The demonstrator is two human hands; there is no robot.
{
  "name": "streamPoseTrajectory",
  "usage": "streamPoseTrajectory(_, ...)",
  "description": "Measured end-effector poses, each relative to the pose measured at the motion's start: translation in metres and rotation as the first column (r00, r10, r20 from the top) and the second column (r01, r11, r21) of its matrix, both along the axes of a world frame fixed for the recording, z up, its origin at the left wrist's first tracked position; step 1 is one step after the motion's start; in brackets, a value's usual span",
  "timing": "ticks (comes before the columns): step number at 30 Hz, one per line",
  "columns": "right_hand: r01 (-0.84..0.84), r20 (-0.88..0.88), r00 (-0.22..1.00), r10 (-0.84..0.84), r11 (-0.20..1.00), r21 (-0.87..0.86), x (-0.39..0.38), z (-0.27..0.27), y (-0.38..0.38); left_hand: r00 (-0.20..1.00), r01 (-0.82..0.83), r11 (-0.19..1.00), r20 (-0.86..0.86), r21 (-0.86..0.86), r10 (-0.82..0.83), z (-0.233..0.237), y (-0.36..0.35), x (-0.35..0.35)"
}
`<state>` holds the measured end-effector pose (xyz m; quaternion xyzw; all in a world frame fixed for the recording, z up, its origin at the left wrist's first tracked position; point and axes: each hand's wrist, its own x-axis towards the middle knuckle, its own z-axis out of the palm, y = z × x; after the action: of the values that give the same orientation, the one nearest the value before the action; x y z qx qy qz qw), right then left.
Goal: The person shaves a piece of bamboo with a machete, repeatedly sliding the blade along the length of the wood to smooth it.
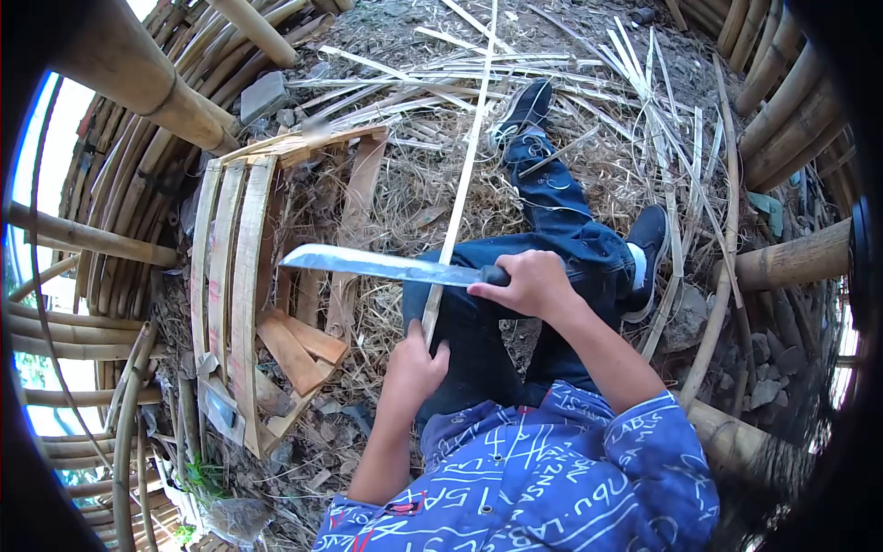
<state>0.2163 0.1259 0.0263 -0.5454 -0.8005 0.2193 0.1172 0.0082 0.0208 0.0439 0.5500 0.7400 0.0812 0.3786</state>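
Observation:
My right hand [532, 287] is wrapped round the dark handle of a machete [386, 267]. Its long blade points left and crosses over a pale bamboo strip [466, 175], overlapping it in this view. Gripping the near end of that strip is my left hand [416, 363], low beside my thigh, with the thumb on one side. From there the strip runs away from me, over my leg and out across the ground to the top of the view. My legs in dark jeans [552, 198] stretch out under both hands.
A wooden crate [246, 248] of slats lies at the left. Many split bamboo strips [653, 138] and shavings cover the ground ahead. Thick bamboo poles [156, 83] stand at the left, others [791, 258] at the right. A grey block [263, 97] rests behind the crate.

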Motion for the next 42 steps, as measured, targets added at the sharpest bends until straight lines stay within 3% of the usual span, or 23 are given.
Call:
streamPoseTrajectory(2,-0.032,-0.027,0.999,0.032,0.999,-0.012,-0.009,0.003,0.001,0.998,0.052,0.995,0.04,0.082,-0.055,-0.006,-0.001,-0.003)
streamPoseTrajectory(9,-0.2,0.134,0.97,0.203,0.979,-0.039,-0.015,0.0,0.016,0.989,0.012,0.999,0.146,0.037,-0.017,-0.012,-0.001,-0.003)
streamPoseTrajectory(14,-0.213,0.129,0.969,0.211,0.977,0.002,-0.013,-0.009,0.017,0.988,-0.036,0.999,0.148,-0.018,0.038,-0.007,-0.001,-0.001)
streamPoseTrajectory(16,-0.209,0.118,0.972,0.205,0.977,0.029,-0.012,-0.014,0.018,0.989,-0.018,0.995,0.147,0.095,0.004,-0.016,-0.003,-0.002)
streamPoseTrajectory(22,-0.193,0.1,0.978,0.183,0.976,0.099,-0.008,-0.022,0.024,0.992,-0.015,0.999,0.126,0.043,0.009,-0.01,-0.001,-0.003)
streamPoseTrajectory(24,-0.124,0.158,0.982,0.104,0.984,0.125,0.003,-0.023,0.035,0.99,-0.014,1.0,0.142,0.018,0.011,-0.008,-0.003,-0.005)
streamPoseTrajectory(26,0.084,0.055,0.994,-0.094,0.984,0.16,0.024,-0.036,0.056,0.988,-0.012,1.0,0.156,-0.005,0.012,-0.005,-0.004,-0.007)
streamPoseTrajectory(28,0.214,0.104,0.971,-0.216,0.976,0.026,0.047,-0.036,0.08,0.986,-0.005,1.0,0.164,-0.003,0.005,-0.002,-0.001,-0.006)
streamPoseTrajectory(32,0.147,0.193,0.965,-0.175,0.978,0.149,0.058,-0.047,0.092,0.988,0.034,0.998,0.148,0.06,-0.043,-0.007,0.002,-0.005)
streamPoseTrajectory(38,0.152,0.169,0.97,-0.177,0.977,0.152,0.048,-0.057,0.102,0.985,-0.006,1.0,0.173,0.016,0.004,-0.008,-0.006,-0.003)
streamPoseTrajectory(40,0.234,0.198,0.942,-0.27,0.954,0.185,0.046,-0.06,0.109,0.988,-0.026,0.998,0.153,0.058,0.016,-0.012,-0.008,-0.001)
streamPoseTrajectory(42,0.382,0.15,0.908,-0.391,0.92,0.089,0.057,-0.059,0.127,0.988,-0.012,0.999,0.153,0.043,0.005,-0.008,-0.008,-0.003)
